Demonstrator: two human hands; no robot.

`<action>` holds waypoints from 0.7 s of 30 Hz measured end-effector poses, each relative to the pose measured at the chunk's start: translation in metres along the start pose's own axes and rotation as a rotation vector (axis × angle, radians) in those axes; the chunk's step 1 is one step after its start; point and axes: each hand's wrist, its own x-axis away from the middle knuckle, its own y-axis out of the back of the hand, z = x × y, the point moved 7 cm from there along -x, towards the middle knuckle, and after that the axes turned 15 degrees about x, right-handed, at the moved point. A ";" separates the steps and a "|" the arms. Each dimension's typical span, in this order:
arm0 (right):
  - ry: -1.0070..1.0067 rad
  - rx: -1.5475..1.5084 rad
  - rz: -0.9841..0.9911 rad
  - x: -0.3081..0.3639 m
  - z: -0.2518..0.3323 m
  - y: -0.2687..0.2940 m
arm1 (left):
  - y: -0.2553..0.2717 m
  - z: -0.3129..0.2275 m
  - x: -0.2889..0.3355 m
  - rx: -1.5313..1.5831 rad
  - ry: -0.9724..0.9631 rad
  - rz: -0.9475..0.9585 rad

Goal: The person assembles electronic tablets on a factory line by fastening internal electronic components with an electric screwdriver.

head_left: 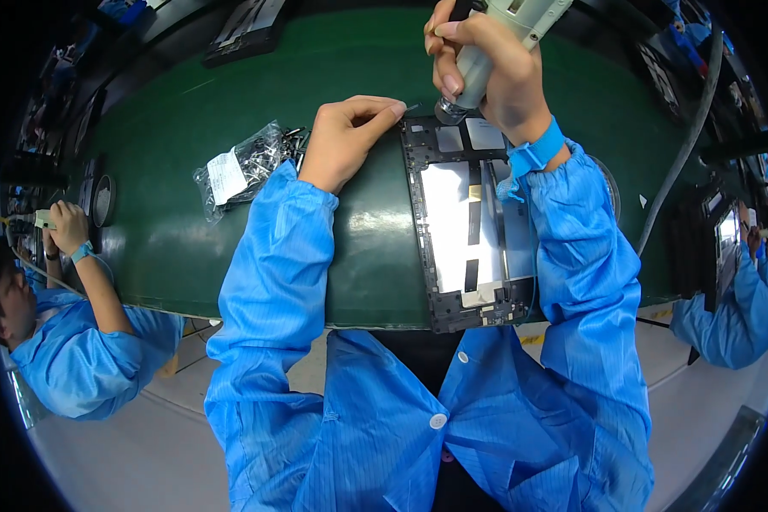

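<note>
Workshop table (363, 256): green, glossy; blue-smocked co-worker (85, 358) seated off to the left, second person's sleeve (721, 320) at far right. Item, opened tablet (445, 205): black frame, silver panels, dark ribbon strips; lying upright to me at the table's near edge, right of centre. Item, my left hand (350, 136): fingers pinched narrow on a thin sliver (414, 107), too small to identify, just beside the tablet's upper left corner. Item, my right hand (512, 72): fingers wrapped around a pale handheld power tool (476, 77), its metal nose at the tablet's top edge; contact cannot be told. Item, blue wrist strap (538, 154): on my right wrist. Item, clear plastic bag (269, 154): small metal parts, white label (226, 177); left of my left hand. Item, grey cable (689, 141): along the right.
</note>
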 end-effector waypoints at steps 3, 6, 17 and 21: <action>0.008 0.024 -0.017 0.002 -0.002 0.004 | -0.002 -0.001 0.000 -0.008 -0.002 0.019; 0.476 -0.208 0.123 -0.003 0.011 -0.001 | -0.009 -0.006 0.000 -0.045 -0.098 0.054; -0.064 -0.129 -0.053 0.009 0.009 -0.004 | -0.012 0.000 0.004 -0.081 0.030 0.066; -0.094 -0.115 -0.055 0.013 0.004 -0.013 | -0.025 0.001 0.010 -0.106 -0.026 0.155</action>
